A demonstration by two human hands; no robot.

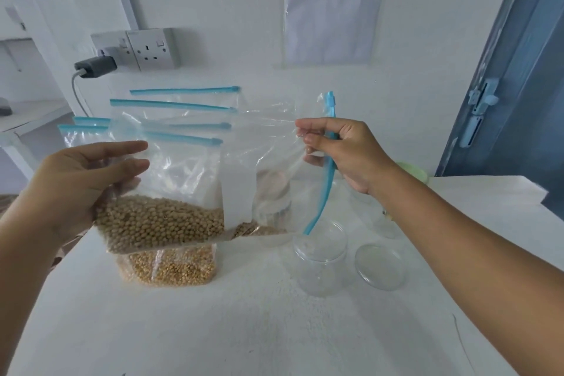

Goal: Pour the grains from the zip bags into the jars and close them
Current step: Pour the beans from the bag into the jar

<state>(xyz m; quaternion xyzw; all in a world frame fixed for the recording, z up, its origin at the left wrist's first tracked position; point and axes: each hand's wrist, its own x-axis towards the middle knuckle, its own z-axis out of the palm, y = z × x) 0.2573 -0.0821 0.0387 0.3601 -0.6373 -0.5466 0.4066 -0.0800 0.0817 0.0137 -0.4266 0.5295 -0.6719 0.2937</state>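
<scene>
The table (pixel 213 330) is white and fills the near field. On it, right of centre, stands a clear jar (pixel 320 262) with an open mouth, and just beside it to the right lies a clear round lid (pixel 380 265), apart from the jar. Left of centre, a bag of small yellow grains (pixel 171 268) stands on the table. Above it, held off the table, is the bag (pixel 189 192), turned on its side so that its blue zip (pixel 323 180) runs roughly vertically at the right, with the lower end of the zip just above the jar mouth. Tan beans (pixel 158 223) sit in the left end of the bag. The left hand (pixel 82 180) holds that loaded end, with the thumb on the front face and the fingers extended across the film; how firmly they close behind the bag cannot be told. The right hand (pixel 341 149) pinches the clear film and the zip near the upper end, fingers curled closely around them. Farther back, more zip bags (pixel 183 107) stand against the wall. A green object (pixel 415 171) shows partly behind the right wrist. On the wall are a double socket (pixel 140 49) with a grey charger (pixel 96 67) plugged in, and a printed notice (pixel 332 3). A blue door (pixel 518 85) stands at the right.
</scene>
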